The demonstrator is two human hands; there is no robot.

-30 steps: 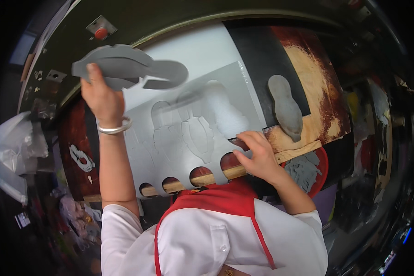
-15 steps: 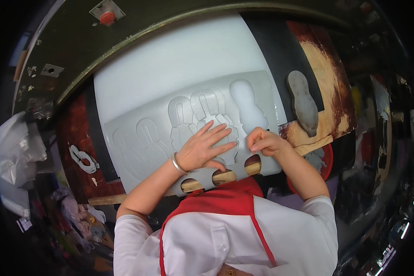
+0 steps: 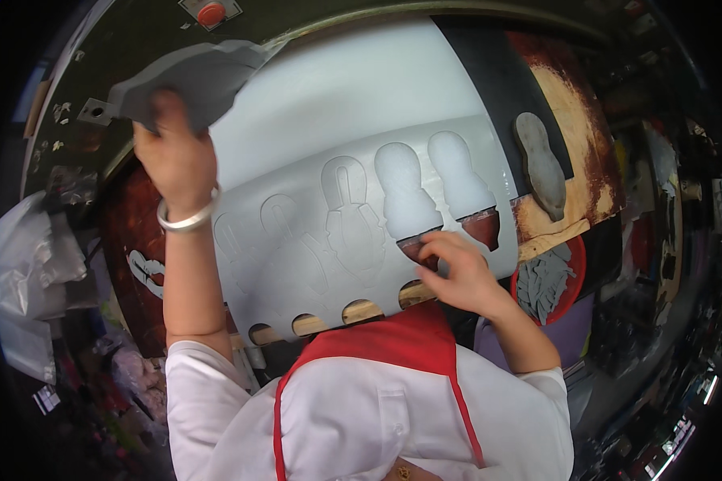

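Note:
In my raised left hand (image 3: 176, 152), at the upper left, is a grey cut-out piece (image 3: 196, 76) of sheet material, slightly blurred. Below and to the right lies the grey sheet (image 3: 477, 132), scored with several outlines like parts of shoes. Two sole-shaped openings in its right part show a white board (image 3: 329, 88) and dark red surface underneath. My right hand (image 3: 461, 276) is over the near end of the left one of these openings. Its thumb and index finger are apart, with nothing visible between them. Half-round notches run along the sheet's near edge.
A sole-shaped grey-brown object (image 3: 541, 164) lies on the worn wooden board (image 3: 586, 152) at the right. Below it stands a red bowl (image 3: 579, 276) of grey scraps (image 3: 541, 289). Pale looped offcuts (image 3: 146, 268) lie at the left. A red button (image 3: 211, 14) sits on the machine at the back.
My left hand has gone from flat on the sheet to the upper left, carrying the cut-out piece. A second opening now shows in the sheet. My right hand's fingers have spread from a curled position.

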